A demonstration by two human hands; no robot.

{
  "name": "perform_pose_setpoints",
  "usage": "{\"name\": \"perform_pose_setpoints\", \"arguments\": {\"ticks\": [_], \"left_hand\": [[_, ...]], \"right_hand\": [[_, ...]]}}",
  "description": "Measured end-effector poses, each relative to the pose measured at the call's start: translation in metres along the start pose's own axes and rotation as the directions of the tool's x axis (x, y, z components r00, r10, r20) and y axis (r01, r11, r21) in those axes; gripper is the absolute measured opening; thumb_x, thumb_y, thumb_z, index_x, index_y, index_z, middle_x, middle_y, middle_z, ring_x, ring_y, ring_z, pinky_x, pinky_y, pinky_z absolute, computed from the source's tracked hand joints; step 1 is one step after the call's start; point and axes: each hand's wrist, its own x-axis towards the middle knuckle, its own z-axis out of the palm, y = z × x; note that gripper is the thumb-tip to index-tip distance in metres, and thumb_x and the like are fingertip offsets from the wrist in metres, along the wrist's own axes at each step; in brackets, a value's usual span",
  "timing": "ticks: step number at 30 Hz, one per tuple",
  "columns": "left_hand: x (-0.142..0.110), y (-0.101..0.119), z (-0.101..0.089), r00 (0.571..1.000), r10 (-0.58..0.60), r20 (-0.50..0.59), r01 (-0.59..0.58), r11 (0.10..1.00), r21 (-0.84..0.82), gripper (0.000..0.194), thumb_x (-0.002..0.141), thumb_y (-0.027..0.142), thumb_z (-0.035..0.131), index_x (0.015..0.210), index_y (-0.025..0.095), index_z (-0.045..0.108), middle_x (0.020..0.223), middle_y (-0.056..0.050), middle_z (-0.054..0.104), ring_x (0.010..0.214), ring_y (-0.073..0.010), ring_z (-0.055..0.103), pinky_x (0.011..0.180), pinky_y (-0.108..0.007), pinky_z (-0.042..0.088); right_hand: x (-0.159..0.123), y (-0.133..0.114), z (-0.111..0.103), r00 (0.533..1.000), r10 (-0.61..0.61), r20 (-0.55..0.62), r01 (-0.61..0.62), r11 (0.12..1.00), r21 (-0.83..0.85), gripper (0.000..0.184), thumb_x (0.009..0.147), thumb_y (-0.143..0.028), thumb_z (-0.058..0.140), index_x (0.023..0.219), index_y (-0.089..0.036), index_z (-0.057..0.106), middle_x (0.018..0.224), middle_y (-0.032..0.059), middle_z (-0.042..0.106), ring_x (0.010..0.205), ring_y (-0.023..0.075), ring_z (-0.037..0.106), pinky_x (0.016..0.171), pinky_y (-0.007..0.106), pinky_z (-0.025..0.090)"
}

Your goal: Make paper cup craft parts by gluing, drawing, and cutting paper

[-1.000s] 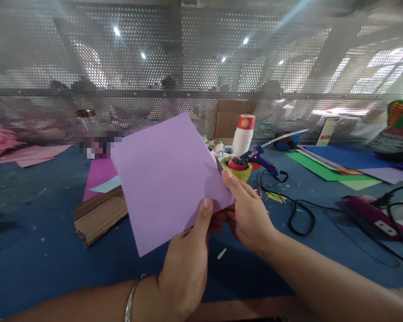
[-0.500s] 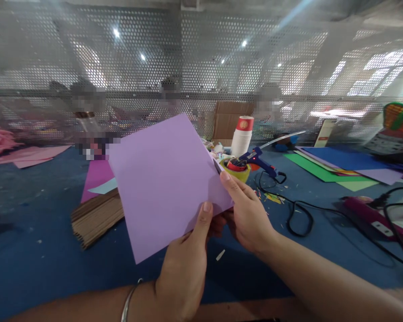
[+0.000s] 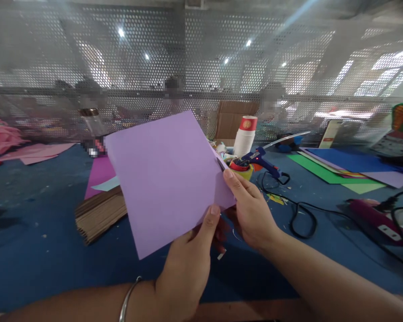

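A square sheet of light purple paper (image 3: 168, 183) is held up tilted above the table. My left hand (image 3: 188, 264) grips its lower edge, thumb on the front face and fingers behind, partly hidden. My right hand (image 3: 251, 210) is closed at the right corner. A slim, dark pointed tool (image 3: 220, 164) sticks out past the right thumb, against the paper's right edge; the rest of it is hidden, so its kind is unclear. Behind the right hand stand a yellow tape roll (image 3: 246, 174) and a blue glue gun (image 3: 263, 162).
Stacked paper cups (image 3: 244, 142) stand behind the tape. Corrugated cardboard strips (image 3: 100, 217) lie left, coloured sheets (image 3: 349, 163) right. A black cord (image 3: 297, 203) and a purple power strip (image 3: 376, 219) lie on the right. A perforated metal screen (image 3: 215, 58) closes the back.
The view has shifted slightly, so the surroundings sit a little farther right. Both hands have moved slightly right relative to the paper, the left thumb nearer its right corner. Both grips stay closed.
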Motion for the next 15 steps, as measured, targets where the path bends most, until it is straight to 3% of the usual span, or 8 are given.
{"name": "perform_pose_setpoints", "arguments": {"ticks": [2, 5, 9, 10, 11, 13, 14, 15], "left_hand": [[-0.003, 0.006, 0.002, 0.998, -0.055, 0.028, 0.051, 0.993, 0.109, 0.04, 0.089, 0.056, 0.063, 0.079, 0.018, 0.068, 0.072, -0.004, 0.062, 0.062, -0.014, 0.057, 0.057, -0.026, 0.049], [-0.009, 0.017, 0.002, 0.973, -0.145, 0.181, 0.098, 0.965, 0.244, 0.039, 0.086, 0.056, 0.063, 0.089, 0.017, 0.065, 0.065, -0.001, 0.057, 0.055, -0.0137, 0.055, 0.046, -0.023, 0.046], [-0.014, 0.037, -0.01, 0.855, -0.302, 0.422, 0.13, 0.912, 0.39, 0.054, 0.079, 0.045, 0.072, 0.126, 0.022, 0.061, 0.085, -0.002, 0.068, 0.046, -0.0101, 0.054, 0.039, -0.02, 0.04], [-0.015, 0.044, -0.016, 0.812, -0.313, 0.492, 0.091, 0.902, 0.423, 0.068, 0.072, 0.038, 0.08, 0.135, 0.025, 0.058, 0.082, -0.001, 0.069, 0.047, -0.0103, 0.055, 0.041, -0.019, 0.04], [-0.016, 0.05, -0.023, 0.802, -0.306, 0.513, 0.061, 0.896, 0.44, 0.075, 0.066, 0.035, 0.084, 0.137, 0.027, 0.059, 0.073, 0.001, 0.07, 0.046, -0.0113, 0.056, 0.041, -0.019, 0.037], [-0.019, 0.063, -0.04, 0.81, -0.292, 0.509, 0.076, 0.913, 0.402, 0.068, 0.064, 0.038, 0.084, 0.13, 0.033, 0.067, 0.064, 0.003, 0.069, 0.049, -0.0157, 0.062, 0.043, -0.021, 0.041], [-0.02, 0.07, -0.048, 0.842, -0.263, 0.471, 0.092, 0.931, 0.354, 0.062, 0.062, 0.041, 0.084, 0.123, 0.037, 0.071, 0.063, 0.003, 0.07, 0.053, -0.0189, 0.066, 0.045, -0.024, 0.044], [-0.022, 0.077, -0.055, 0.909, -0.19, 0.371, 0.083, 0.955, 0.284, 0.055, 0.062, 0.045, 0.084, 0.116, 0.039, 0.075, 0.063, 0.003, 0.071, 0.058, -0.0216, 0.068, 0.047, -0.026, 0.047]], "right_hand": [[0.003, -0.002, -0.001, 0.999, -0.022, -0.031, 0.021, 0.999, -0.033, 0.038, 0.081, -0.058, 0.074, 0.099, -0.025, 0.075, 0.072, 0.0013, 0.07, 0.057, 0.0157, 0.061, 0.043, 0.026, 0.04], [0.006, -0.006, -0.004, 0.997, -0.041, -0.073, 0.036, 0.997, -0.069, 0.041, 0.076, -0.058, 0.079, 0.102, -0.026, 0.075, 0.075, 0.0029, 0.072, 0.067, 0.02, 0.066, 0.047, 0.028, 0.046], [0.007, -0.01, -0.006, 0.997, -0.01, -0.081, 0.006, 0.998, -0.057, 0.041, 0.075, -0.057, 0.08, 0.101, -0.026, 0.075, 0.065, 0.0001, 0.066, 0.058, 0.0164, 0.06, 0.042, 0.025, 0.041], [0.007, -0.011, -0.006, 0.997, -0.01, -0.076, 0.007, 0.999, -0.049, 0.04, 0.075, -0.057, 0.081, 0.099, -0.025, 0.075, 0.063, -0.0013, 0.064, 0.053, 0.0142, 0.057, 0.041, 0.024, 0.039], [0.006, -0.012, -0.006, 0.998, -0.009, -0.066, 0.007, 0.999, -0.041, 0.04, 0.073, -0.057, 0.082, 0.096, -0.025, 0.075, 0.06, -0.0028, 0.06, 0.048, 0.0117, 0.051, 0.04, 0.023, 0.036], [0.005, -0.013, -0.006, 0.999, 0.008, -0.034, -0.009, 0.999, -0.033, 0.042, 0.07, -0.059, 0.084, 0.088, -0.023, 0.073, 0.055, -0.0055, 0.052, 0.042, 0.0071, 0.039, 0.037, 0.021, 0.029], [0.005, -0.014, -0.006, 1.0, 0.025, -0.015, -0.025, 0.999, -0.035, 0.043, 0.069, -0.06, 0.084, 0.086, -0.021, 0.072, 0.053, -0.0065, 0.048, 0.04, 0.0057, 0.034, 0.036, 0.02, 0.025], [0.004, -0.014, -0.005, 0.999, 0.039, 0.007, -0.038, 0.998, -0.049, 0.045, 0.069, -0.061, 0.084, 0.083, -0.021, 0.071, 0.052, -0.0069, 0.046, 0.04, 0.0048, 0.032, 0.036, 0.02, 0.022]]}}
